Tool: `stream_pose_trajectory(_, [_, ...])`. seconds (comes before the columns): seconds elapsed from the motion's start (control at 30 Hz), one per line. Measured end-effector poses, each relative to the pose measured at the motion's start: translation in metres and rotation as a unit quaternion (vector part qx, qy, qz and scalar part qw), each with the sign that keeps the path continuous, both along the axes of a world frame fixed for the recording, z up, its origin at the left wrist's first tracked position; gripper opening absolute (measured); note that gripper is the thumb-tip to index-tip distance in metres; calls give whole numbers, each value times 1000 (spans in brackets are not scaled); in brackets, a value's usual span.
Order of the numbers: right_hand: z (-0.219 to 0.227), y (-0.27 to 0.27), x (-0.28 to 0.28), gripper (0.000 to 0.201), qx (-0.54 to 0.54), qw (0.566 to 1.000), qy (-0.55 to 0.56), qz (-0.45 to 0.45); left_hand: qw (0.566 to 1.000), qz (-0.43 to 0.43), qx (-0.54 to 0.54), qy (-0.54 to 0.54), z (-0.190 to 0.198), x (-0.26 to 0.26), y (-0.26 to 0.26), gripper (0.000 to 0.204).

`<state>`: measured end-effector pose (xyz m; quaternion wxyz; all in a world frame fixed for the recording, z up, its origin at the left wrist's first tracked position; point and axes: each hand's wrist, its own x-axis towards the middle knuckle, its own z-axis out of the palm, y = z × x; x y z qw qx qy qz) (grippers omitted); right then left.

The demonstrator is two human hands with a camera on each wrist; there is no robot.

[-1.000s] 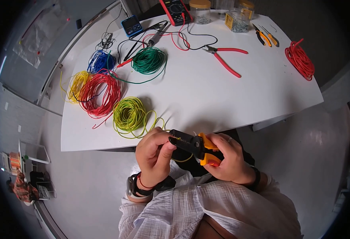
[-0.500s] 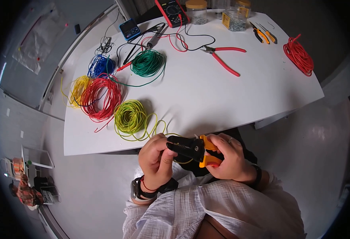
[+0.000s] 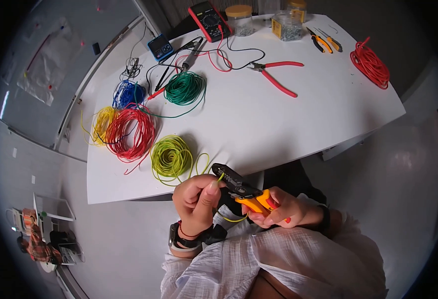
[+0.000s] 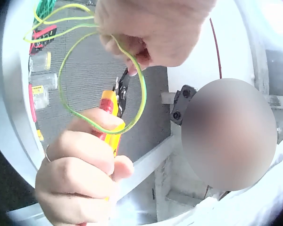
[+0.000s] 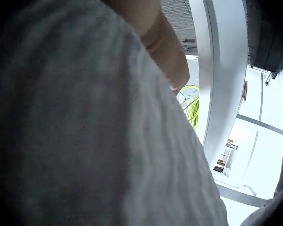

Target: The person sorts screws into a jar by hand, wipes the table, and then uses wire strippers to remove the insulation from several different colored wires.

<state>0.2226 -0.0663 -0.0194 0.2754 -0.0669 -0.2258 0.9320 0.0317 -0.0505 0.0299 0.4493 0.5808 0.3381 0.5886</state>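
Note:
In the head view my left hand (image 3: 197, 202) pinches the yellow-green wire (image 3: 221, 177) between thumb and forefinger, its end beside the black jaws of the stripping pliers (image 3: 238, 185). My right hand (image 3: 283, 210) grips their orange and red handles below the table's front edge. The left wrist view shows a loop of the wire (image 4: 145, 89) hanging from the left hand (image 4: 155, 28), in front of the right hand (image 4: 80, 165) and the handles. From that hand the wire leads back to the yellow-green coil (image 3: 171, 156). A sleeve (image 5: 85, 122) covers most of the right wrist view.
Red (image 3: 130, 133), yellow (image 3: 104, 124), blue (image 3: 128, 94) and green (image 3: 184, 88) coils lie at the table's left. Behind are a multimeter (image 3: 210, 22) and jars (image 3: 239, 21); red-handled cutters (image 3: 278, 74) lie mid-table, another red coil (image 3: 369, 65) at the right. A person (image 3: 40, 244) sits far left.
The pliers have turned, their handles swinging down and their jaws up, and the wire end now shows beside the jaws. The right hand has moved lower. The table view has shifted slightly.

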Motion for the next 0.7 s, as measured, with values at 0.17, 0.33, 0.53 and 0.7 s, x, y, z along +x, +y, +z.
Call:
stream_pose_trajectory(0.17, [13,2,3,43,502,650,-418,-387,998,-11,12,53,1,-9,-4,14])
stream_pose_trajectory(0.33, [24,10,3,49,552,535,-464,-440,983,19,71,170,1,-12,0,9])
stream_pose_trajectory(0.53, [16,13,-1,43,587,473,-465,-464,972,43,129,192,2,-7,2,5])
stream_pose_trajectory(0.7, [13,15,-2,41,612,417,-461,-489,966,45,160,197,-2,-9,5,5])
